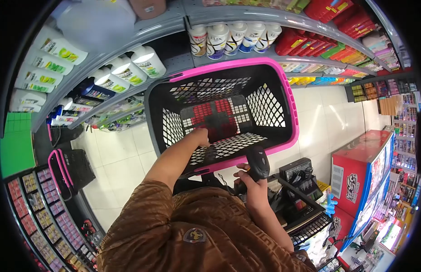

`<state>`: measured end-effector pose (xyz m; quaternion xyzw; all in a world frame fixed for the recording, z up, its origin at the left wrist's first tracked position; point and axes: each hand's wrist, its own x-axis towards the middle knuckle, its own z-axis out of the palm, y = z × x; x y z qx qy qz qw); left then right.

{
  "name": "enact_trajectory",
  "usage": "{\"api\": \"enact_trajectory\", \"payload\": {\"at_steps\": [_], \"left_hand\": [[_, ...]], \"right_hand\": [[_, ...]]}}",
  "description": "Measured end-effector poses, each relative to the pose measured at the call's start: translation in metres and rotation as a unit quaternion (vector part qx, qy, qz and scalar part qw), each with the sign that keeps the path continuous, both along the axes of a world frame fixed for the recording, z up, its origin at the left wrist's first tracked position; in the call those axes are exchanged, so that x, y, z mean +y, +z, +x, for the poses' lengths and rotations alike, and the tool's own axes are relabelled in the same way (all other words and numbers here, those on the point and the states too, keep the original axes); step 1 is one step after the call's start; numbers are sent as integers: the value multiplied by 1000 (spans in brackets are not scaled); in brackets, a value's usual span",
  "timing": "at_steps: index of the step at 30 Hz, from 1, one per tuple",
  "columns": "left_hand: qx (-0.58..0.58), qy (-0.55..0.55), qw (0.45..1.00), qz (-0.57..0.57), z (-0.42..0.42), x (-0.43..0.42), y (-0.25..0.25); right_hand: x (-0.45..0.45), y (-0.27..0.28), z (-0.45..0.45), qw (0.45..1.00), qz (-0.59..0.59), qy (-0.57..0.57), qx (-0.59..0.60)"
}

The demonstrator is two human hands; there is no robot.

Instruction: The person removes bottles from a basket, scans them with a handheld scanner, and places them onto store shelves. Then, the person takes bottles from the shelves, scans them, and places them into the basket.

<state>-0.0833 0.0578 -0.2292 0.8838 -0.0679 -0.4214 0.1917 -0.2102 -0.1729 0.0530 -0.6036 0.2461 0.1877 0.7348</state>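
Note:
A black shopping basket with a pink rim and lattice walls stands in front of me. Through the holes in its floor show red and pale patches. My left hand reaches over the near rim into the basket, bent at the wrist. The back of the hand hides most of its fingers, and I cannot make out anything held. Just outside the near right corner, my right hand is closed around the grip of a black handheld barcode scanner. The scanner's head is raised beside the pink rim.
Shelves beyond the basket hold white pump bottles, red packs and white-green bottles. Another pink-rimmed black basket sits on the floor at left. At right are a black stand with a keyboard and a red freezer.

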Motion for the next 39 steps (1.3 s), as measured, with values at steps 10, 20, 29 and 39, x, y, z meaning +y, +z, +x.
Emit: {"api": "enact_trajectory", "payload": {"at_steps": [10,20,29,39], "left_hand": [[-101,324,826,-451,-26,58,178],[-208,387,761,-477,-154,231,263],[-604,490,578,-249,-149,481,345],[-660,478,546,-193,-65,627,400]], "right_hand": [[87,14,13,989,100,104,-38],[243,29,11,939,192,282,-44],[386,59,-16,928,242,274,-67],[434,66,-43,951,201,216,-96]]}}
